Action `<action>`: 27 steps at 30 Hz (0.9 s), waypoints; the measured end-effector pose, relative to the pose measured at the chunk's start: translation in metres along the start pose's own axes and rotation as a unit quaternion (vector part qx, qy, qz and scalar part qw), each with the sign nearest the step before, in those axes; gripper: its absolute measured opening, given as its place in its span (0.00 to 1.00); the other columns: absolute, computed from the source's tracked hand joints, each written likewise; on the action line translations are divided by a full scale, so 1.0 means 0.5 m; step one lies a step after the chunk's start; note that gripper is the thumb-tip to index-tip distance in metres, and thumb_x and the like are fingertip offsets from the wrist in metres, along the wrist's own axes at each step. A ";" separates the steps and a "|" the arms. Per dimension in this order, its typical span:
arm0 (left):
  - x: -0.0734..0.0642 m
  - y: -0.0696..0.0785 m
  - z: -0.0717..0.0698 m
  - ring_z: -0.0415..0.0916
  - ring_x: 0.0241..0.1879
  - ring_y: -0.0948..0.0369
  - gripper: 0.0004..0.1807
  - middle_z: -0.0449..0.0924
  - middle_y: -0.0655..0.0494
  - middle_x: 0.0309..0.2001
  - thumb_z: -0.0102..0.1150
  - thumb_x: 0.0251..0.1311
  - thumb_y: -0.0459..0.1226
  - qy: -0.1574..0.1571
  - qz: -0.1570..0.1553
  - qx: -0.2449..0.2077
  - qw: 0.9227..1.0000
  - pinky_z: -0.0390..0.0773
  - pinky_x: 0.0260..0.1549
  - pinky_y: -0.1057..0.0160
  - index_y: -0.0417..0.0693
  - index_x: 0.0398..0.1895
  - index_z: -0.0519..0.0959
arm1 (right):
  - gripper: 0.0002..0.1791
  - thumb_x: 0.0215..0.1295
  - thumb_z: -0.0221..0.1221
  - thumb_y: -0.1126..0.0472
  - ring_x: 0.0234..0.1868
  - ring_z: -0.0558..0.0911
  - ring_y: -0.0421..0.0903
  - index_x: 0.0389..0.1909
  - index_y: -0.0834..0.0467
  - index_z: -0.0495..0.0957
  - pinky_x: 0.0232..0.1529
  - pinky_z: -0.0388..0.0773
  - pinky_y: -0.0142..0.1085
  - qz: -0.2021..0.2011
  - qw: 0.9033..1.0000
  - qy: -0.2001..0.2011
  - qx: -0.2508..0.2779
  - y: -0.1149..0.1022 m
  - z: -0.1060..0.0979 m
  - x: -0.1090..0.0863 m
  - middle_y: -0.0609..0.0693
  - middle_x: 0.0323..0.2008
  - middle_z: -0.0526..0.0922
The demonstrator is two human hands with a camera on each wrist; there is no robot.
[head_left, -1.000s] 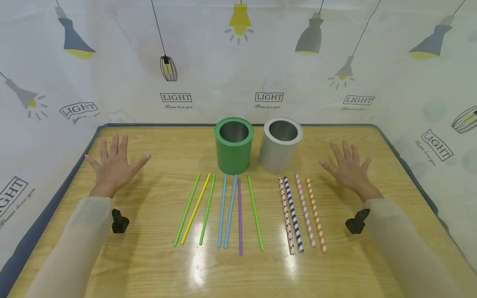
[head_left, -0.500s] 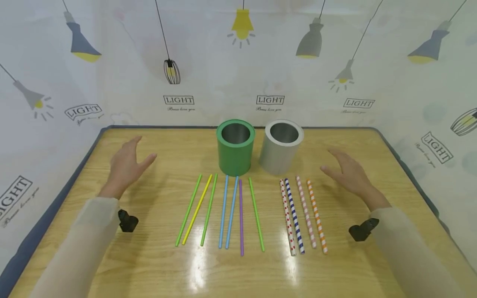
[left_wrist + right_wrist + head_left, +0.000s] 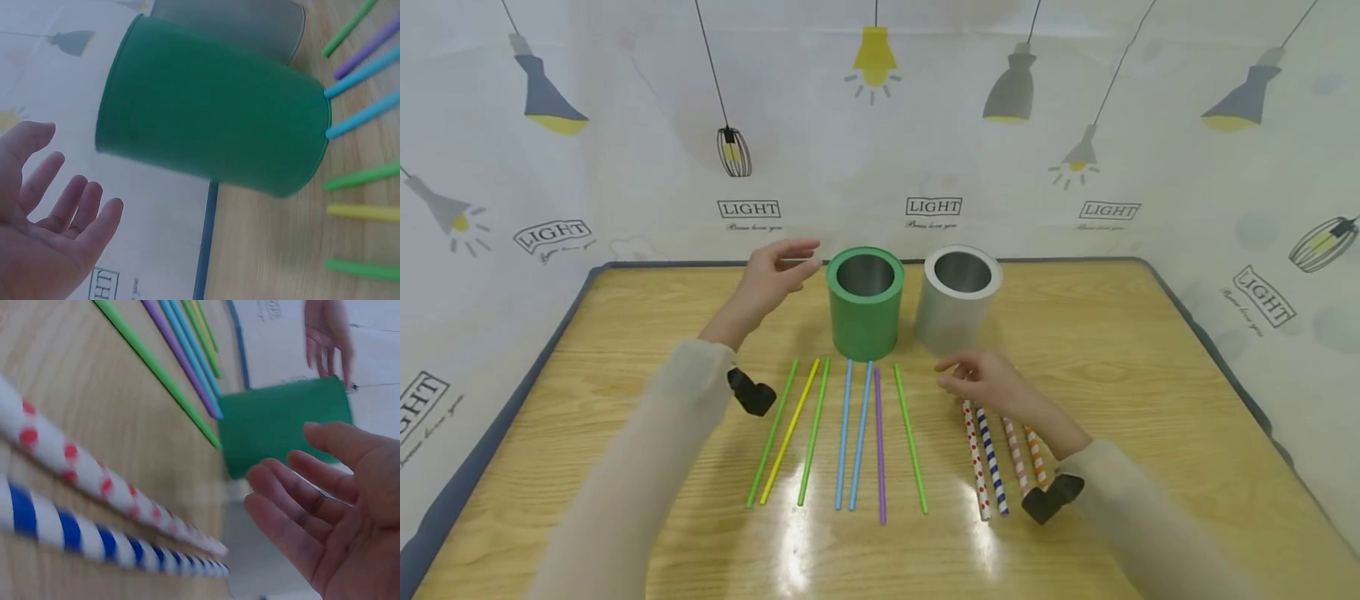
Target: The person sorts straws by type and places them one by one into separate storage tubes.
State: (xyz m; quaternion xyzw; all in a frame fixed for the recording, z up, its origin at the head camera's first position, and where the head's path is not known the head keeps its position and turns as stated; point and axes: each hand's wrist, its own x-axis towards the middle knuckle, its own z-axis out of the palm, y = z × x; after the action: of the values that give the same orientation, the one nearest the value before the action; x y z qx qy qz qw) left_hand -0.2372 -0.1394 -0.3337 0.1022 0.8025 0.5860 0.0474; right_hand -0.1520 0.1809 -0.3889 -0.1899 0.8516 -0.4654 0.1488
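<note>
My left hand hovers just left of the green canister, fingertips close to its rim. In the left wrist view its fingers are relaxed and hold nothing. My right hand hangs over the upper ends of the striped straws, in front of the light grey canister. Its fingers are loosely bent with nothing in them. Beneath it lie a red-dotted straw, a blue-striped straw, a pink-striped straw and an orange-striped straw, partly covered by the hand and wrist camera.
Several thin plain straws lie side by side at the middle left: green, yellow, blue and purple among them. Both canisters stand upright with open tops near the table's back edge. A lamp-patterned cloth hangs behind.
Both hands have come inward from the sides, their spread fingers now relaxed. The left went toward the green canister, the right over the striped straws. Straws and canisters stay in place.
</note>
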 end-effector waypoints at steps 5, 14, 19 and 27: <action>0.024 -0.010 0.031 0.67 0.56 0.53 0.24 0.66 0.46 0.60 0.56 0.62 0.39 -0.020 -0.016 -0.030 0.999 0.71 0.51 0.49 0.46 0.61 0.69 | 0.18 0.60 0.60 0.62 0.23 0.80 0.56 0.48 0.70 0.75 0.19 0.78 0.42 0.036 0.999 0.018 0.036 0.012 0.059 0.053 0.62 0.26 0.80; 0.030 -0.019 0.054 0.66 0.57 0.51 0.25 0.66 0.46 0.59 0.57 0.60 0.36 -0.035 -0.031 -0.053 0.998 0.72 0.51 0.52 0.44 0.61 0.69 | 0.21 0.54 0.65 0.65 0.16 0.76 0.45 0.48 0.69 0.73 0.16 0.78 0.38 0.102 0.991 0.043 0.074 0.027 0.107 0.095 0.54 0.19 0.78; 0.029 -0.020 0.055 0.67 0.56 0.50 0.24 0.66 0.45 0.60 0.57 0.60 0.35 -0.037 -0.032 -0.054 0.997 0.72 0.51 0.52 0.43 0.61 0.69 | 0.24 0.50 0.68 0.63 0.15 0.75 0.43 0.48 0.64 0.75 0.17 0.78 0.38 0.139 0.987 0.061 0.061 0.029 0.117 0.103 0.53 0.22 0.77; 0.029 -0.023 0.057 0.66 0.57 0.50 0.25 0.66 0.45 0.60 0.57 0.60 0.35 -0.032 -0.036 -0.063 0.997 0.71 0.51 0.50 0.43 0.61 0.69 | 0.26 0.48 0.68 0.66 0.13 0.74 0.43 0.51 0.64 0.73 0.16 0.78 0.38 0.163 0.983 0.059 0.060 0.019 0.122 0.109 0.53 0.21 0.76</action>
State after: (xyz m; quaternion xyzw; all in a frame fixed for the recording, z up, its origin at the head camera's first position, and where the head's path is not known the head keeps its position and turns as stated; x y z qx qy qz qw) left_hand -0.2471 -0.1130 -0.3526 0.0887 0.7650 0.6299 0.1003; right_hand -0.1754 0.1157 -0.4332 -0.0118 0.8490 -0.4954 0.1834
